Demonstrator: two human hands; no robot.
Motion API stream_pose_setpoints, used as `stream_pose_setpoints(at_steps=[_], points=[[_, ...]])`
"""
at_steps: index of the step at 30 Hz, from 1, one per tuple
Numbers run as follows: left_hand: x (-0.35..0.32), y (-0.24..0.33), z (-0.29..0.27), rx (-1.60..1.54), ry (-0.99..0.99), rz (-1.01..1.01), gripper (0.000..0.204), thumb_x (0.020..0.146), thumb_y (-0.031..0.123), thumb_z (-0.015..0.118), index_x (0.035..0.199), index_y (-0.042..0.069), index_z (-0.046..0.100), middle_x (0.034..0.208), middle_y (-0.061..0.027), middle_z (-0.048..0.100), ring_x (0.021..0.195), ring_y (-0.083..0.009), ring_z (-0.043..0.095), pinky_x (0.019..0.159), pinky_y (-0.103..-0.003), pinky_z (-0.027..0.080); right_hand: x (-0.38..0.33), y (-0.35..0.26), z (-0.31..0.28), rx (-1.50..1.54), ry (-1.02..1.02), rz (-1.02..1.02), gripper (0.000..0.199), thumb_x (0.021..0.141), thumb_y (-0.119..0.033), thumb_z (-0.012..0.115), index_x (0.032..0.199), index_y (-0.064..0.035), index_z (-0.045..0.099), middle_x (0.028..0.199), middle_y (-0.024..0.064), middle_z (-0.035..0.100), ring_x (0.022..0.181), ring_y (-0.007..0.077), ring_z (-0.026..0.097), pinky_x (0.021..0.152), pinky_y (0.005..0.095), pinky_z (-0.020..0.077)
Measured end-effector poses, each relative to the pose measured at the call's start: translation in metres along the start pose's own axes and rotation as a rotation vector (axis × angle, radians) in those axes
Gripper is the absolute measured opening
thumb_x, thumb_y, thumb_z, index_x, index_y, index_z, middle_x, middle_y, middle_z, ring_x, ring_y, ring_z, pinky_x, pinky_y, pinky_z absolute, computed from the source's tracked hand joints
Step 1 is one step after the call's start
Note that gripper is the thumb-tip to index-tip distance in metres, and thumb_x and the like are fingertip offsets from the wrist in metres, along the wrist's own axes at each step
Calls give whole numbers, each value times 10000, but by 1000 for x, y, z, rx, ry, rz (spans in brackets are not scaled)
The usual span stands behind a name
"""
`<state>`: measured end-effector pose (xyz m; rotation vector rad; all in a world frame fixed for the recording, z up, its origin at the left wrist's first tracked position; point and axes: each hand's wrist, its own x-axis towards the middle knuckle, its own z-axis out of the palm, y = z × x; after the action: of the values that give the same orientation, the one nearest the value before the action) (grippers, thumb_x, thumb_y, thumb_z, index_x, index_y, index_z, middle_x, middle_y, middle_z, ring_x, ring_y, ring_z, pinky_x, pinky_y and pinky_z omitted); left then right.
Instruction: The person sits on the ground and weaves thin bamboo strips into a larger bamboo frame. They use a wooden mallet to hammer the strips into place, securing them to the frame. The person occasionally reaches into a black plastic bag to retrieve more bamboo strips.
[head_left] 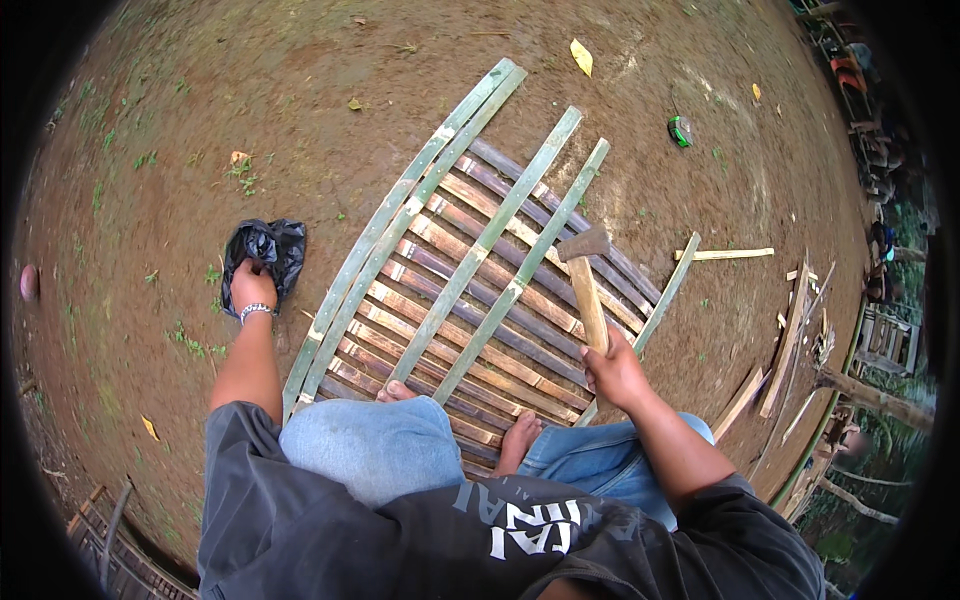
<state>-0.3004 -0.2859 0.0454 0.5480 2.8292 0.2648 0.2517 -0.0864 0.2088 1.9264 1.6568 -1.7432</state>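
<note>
Right hand (614, 368) grips wooden-handled hammer (586, 275); left hand (252, 285) seemingly grasping crumpled black bag (268, 248).

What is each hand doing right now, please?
Left hand: reaching into the crumpled black plastic bag; grip cannot be told.
Right hand: closed on the wooden-handled hammer.

Bare dirt ground (200, 120) carries bamboo panel (470, 270), black bag (270, 250), offcuts (790, 340).

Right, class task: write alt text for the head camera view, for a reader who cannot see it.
Seen from above, a person crouches barefoot on a bamboo slat panel lying on bare dirt, the right hand gripping a wooden-handled hammer above the slats. The left hand reaches into a black plastic bag on the ground beside the panel. Wood offcuts lie to the right.
</note>
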Motion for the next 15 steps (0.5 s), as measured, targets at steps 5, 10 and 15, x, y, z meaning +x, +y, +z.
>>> stream_pose_setpoints(at_steps=[5, 10, 15], points=[[1, -28, 16, -306, 194, 16, 142, 939, 115, 695, 1049, 26, 702, 916, -132, 752, 826, -227, 719, 790, -353, 554, 12, -16, 0, 84, -10, -11, 303, 999, -104, 625, 1247, 0, 487, 730, 39, 585, 543, 135, 573, 497, 307, 488], [-18, -17, 4, -531, 239, 3, 145, 965, 75, 694, 1082, -4, 660, 886, -60, 731, 745, -124, 679, 702, -283, 547, 17, -39, 4, 233, 66, 9, 240, 997, -89, 623, 1183, -18, 489, 760, 49, 585, 576, 137, 574, 507, 297, 495], [-66, -31, -50, -614, 42, -60, 118, 944, 88, 723, 997, 19, 643, 828, -38, 686, 729, -119, 640, 690, -289, 518, -13, -78, 28, 543, 136, 82, 165, 1016, -85, 605, 1120, -54, 481, 801, 52, 572, 609, 150, 564, 516, 304, 497]])
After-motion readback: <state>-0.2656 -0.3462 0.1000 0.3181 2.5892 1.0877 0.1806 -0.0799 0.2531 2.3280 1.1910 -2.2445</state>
